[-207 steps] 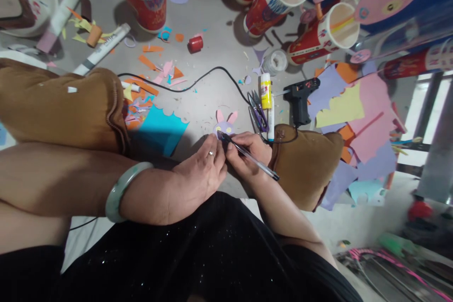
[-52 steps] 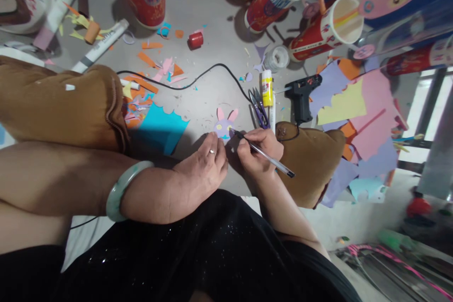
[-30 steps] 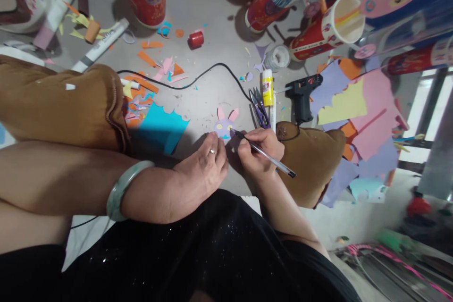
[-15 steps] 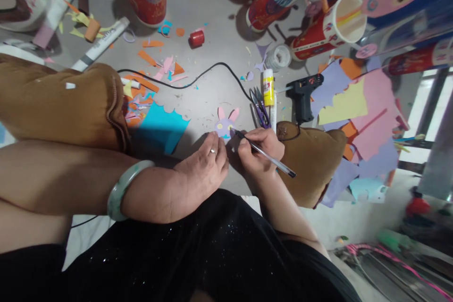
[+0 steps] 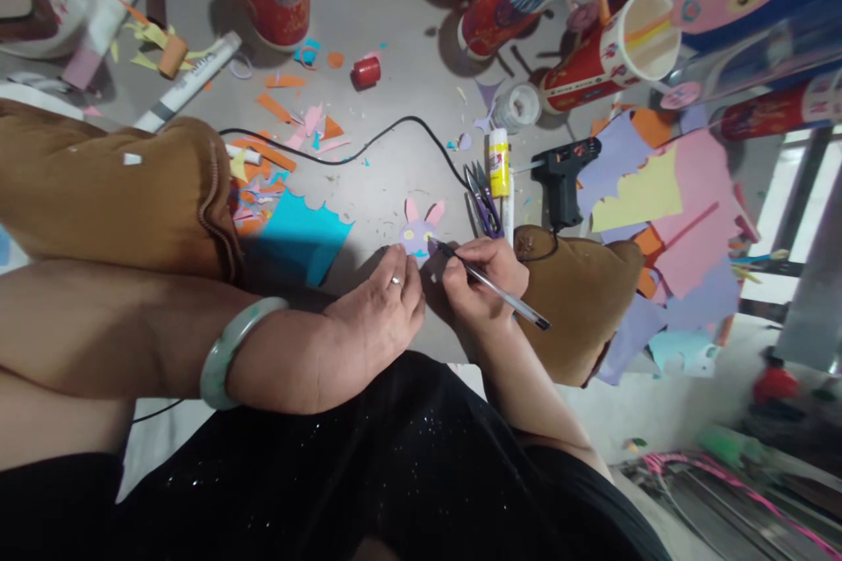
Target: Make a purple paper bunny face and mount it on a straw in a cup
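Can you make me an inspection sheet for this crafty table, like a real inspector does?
Surface: grey table, scattered with bits.
Things in use: purple paper rabbit face with pink ears and yellow eyes; pen.
Clutter: paper scraps, scissors, yellow glue stick, black glue gun.
Hands: left hand has fingertips at the face's lower edge; right hand grips the pen, tip by one eye.
Cables: black cable curves across the table towards the scissors.
Surroundings: red cups, some with straws; brown cushions on both sides.
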{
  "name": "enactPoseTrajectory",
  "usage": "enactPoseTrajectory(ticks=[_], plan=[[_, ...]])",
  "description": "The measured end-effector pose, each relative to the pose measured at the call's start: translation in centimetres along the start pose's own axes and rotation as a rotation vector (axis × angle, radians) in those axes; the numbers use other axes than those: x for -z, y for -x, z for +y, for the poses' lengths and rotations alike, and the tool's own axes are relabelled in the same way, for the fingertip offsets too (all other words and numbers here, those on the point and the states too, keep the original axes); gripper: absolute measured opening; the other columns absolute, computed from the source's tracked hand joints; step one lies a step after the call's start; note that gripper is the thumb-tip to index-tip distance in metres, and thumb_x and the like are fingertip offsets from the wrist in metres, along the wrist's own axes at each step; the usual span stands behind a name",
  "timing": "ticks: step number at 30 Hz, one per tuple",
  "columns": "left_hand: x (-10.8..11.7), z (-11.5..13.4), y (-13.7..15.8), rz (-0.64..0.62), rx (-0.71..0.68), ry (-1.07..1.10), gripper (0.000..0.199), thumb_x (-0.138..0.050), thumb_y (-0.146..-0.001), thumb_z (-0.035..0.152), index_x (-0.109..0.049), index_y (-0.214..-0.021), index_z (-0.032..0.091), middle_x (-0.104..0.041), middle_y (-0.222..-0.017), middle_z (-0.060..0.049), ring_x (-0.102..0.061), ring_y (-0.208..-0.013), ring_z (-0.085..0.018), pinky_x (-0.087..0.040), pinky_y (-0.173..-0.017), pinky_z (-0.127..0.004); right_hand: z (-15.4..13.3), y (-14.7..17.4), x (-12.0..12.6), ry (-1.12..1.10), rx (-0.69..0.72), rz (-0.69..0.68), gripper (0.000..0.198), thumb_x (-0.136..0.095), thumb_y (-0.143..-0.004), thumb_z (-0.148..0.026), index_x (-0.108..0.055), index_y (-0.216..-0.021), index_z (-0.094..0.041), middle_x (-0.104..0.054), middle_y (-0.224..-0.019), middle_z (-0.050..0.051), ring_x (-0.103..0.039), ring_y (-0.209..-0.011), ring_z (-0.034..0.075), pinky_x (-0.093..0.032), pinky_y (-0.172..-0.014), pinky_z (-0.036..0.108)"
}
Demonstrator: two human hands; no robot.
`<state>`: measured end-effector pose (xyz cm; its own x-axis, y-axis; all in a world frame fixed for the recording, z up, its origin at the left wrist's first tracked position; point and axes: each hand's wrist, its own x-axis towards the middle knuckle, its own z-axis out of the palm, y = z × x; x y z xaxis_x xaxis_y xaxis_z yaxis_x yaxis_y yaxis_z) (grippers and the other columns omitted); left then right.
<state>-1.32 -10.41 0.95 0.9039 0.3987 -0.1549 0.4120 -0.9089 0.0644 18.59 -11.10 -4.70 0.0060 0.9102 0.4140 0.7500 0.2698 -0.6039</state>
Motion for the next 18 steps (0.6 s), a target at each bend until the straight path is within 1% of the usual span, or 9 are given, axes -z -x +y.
enactPoseTrajectory(ticks=[2,4,9,11,12,14,18], plan=[[0.0,0.0,0.0,0.002,0.004,0.004,0.040,-0.056,-0.099,0.020,-0.071,-0.134,0.007,-0.067,-0.143,-0.026,-0.065,-0.134,-0.040,-0.043,-0.118,-0.056,0.1,0.1,0.0,-0.001,0.014,0.000,0.010,-0.064,-0.083,-0.022,-0.056,-0.088,-0.027,-0.070,-0.075,-0.005,-0.069,-0.062,0.013,-0.054,-0.054,0.025],[0.0,0.1,0.0,-0.003,0.008,0.013,0.040,-0.058,-0.099,0.020,-0.071,-0.134,0.008,-0.067,-0.143,-0.026,-0.064,-0.135,-0.040,-0.043,-0.119,-0.057,0.4,0.3,-0.1,-0.036,0.012,0.027,0.010,-0.064,-0.084,-0.024,-0.056,-0.090,-0.027,-0.070,-0.076,-0.005,-0.070,-0.063,0.015,-0.056,-0.055,0.027],[0.1,0.1,-0.2,-0.032,0.001,0.002,0.038,-0.054,-0.100,0.019,-0.074,-0.131,0.010,-0.068,-0.144,-0.024,-0.065,-0.134,-0.040,-0.046,-0.117,-0.056,1.0,1.0,-0.8,-0.259,-0.027,0.266,0.012,-0.066,-0.092,-0.031,-0.057,-0.098,-0.027,-0.068,-0.078,-0.002,-0.074,-0.067,0.019,-0.063,-0.058,0.034],[0.1,0.1,-0.3,-0.044,-0.006,-0.013,0.040,-0.052,-0.100,0.019,-0.073,-0.133,0.011,-0.068,-0.144,-0.023,-0.065,-0.135,-0.039,-0.048,-0.116,-0.055,0.9,1.2,-1.0,-0.297,-0.031,0.310,0.012,-0.067,-0.093,-0.030,-0.058,-0.099,-0.027,-0.068,-0.078,-0.002,-0.075,-0.068,0.019,-0.064,-0.060,0.034],[0.1,0.1,-0.4,-0.048,-0.009,-0.022,0.041,-0.051,-0.100,0.020,-0.073,-0.134,0.011,-0.068,-0.144,-0.023,-0.065,-0.135,-0.039,-0.049,-0.116,-0.056,0.8,1.3,-1.0,-0.309,-0.031,0.304,0.013,-0.069,-0.092,-0.029,-0.059,-0.101,-0.027,-0.069,-0.079,-0.002,-0.075,-0.069,0.019,-0.064,-0.061,0.034],[-0.1,0.2,-0.4,-0.045,-0.015,-0.039,0.042,-0.051,-0.100,0.021,-0.072,-0.135,0.011,-0.068,-0.144,-0.023,-0.065,-0.135,-0.040,-0.049,-0.115,-0.057,0.3,1.3,-0.9,-0.326,-0.020,0.246,0.016,-0.071,-0.091,-0.025,-0.061,-0.103,-0.027,-0.072,-0.081,-0.002,-0.077,-0.071,0.018,-0.064,-0.062,0.033],[-0.6,0.4,-0.4,-0.008,-0.010,-0.087,0.041,-0.052,-0.100,0.026,-0.073,-0.133,0.012,-0.070,-0.140,-0.022,-0.067,-0.133,-0.039,-0.050,-0.114,-0.057,-0.9,0.8,-0.4,-0.258,0.055,0.042,0.020,-0.073,-0.087,-0.020,-0.062,-0.102,-0.026,-0.077,-0.085,-0.002,-0.079,-0.076,0.017,-0.062,-0.060,0.027]])
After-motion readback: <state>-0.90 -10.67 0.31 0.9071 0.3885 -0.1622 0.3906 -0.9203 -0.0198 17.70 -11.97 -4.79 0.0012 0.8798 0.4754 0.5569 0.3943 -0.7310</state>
